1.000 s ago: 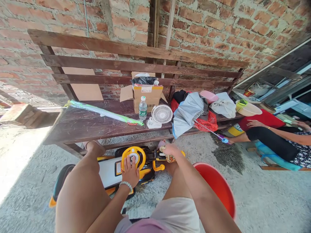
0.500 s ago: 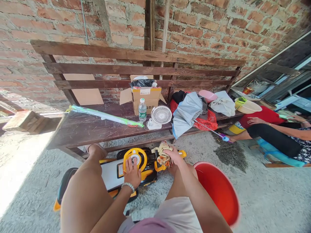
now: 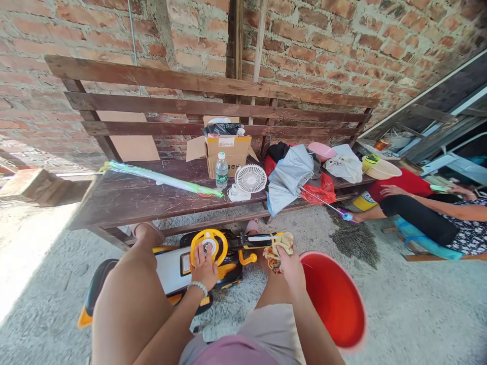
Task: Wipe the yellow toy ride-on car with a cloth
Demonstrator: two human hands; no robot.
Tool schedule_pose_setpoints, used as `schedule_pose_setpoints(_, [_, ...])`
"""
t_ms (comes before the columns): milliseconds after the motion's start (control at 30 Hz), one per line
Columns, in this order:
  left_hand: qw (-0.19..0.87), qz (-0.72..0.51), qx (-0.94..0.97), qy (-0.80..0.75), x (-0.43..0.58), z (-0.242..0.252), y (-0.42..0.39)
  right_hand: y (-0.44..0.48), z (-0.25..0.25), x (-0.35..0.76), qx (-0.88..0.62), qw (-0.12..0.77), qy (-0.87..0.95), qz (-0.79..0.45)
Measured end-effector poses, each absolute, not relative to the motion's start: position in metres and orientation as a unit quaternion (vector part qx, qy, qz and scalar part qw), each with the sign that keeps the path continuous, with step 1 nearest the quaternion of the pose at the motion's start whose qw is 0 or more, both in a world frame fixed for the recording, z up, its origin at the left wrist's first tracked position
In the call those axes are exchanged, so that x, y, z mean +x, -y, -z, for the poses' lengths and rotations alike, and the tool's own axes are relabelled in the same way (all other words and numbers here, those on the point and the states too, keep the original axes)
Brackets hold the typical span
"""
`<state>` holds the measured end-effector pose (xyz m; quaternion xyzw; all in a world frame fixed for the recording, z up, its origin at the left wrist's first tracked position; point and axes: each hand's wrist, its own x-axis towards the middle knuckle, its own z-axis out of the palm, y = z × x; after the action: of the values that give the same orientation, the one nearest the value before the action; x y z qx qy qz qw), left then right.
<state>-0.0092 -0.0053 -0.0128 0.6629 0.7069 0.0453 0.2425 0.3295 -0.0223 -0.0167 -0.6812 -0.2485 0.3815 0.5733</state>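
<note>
A long dark wooden bench (image 3: 125, 208) is standing against the brick wall. A brown cardboard box (image 3: 228, 159) is sitting on it, with a clear water bottle (image 3: 221, 171) and a small white fan (image 3: 250, 178) just in front. A long green and white tube (image 3: 163, 180) is lying along the left side. A gray umbrella (image 3: 289, 177) is resting on a red plastic bag (image 3: 323, 190). A pink bowl (image 3: 318, 150) and a white cloth (image 3: 344, 165) are sitting near the right end. Down on the rough gray concrete floor (image 3: 411, 304), a yellow toy car (image 3: 198, 271) and a red tub (image 3: 335, 299) are sitting close together.
</note>
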Motion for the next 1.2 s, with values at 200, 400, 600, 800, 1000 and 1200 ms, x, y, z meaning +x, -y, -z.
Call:
schedule_pose_setpoints(200, [0.235, -0.083, 0.682, -0.688, -0.016, 0.016, 0.007, 0.005, 0.018, 0.271, -0.819, 0.099, 0.491, -0.28])
schedule_pose_setpoints(400, [0.239, -0.073, 0.675, -0.694, -0.012, 0.019, 0.007, 0.006, 0.013, 0.273, -0.857, 0.018, 0.449, -0.253])
schedule_pose_setpoints(600, [0.228, -0.066, 0.669, -0.705, -0.009, 0.021, 0.007, -0.005, 0.009, 0.267, -0.799, 0.04, 0.513, -0.311])
schedule_pose_setpoints(800, [0.246, -0.072, 0.673, -0.693, -0.014, 0.024, 0.005, -0.011, 0.005, 0.272, -0.738, 0.008, 0.587, -0.332])
schedule_pose_setpoints(1000, [0.251, -0.078, 0.677, -0.687, -0.017, 0.024, 0.005, -0.022, 0.003, 0.313, -0.815, -0.013, 0.489, -0.311])
schedule_pose_setpoints(1200, [0.24, -0.084, 0.677, -0.691, -0.015, 0.024, 0.006, -0.023, 0.032, 0.298, -0.809, 0.171, 0.442, -0.349])
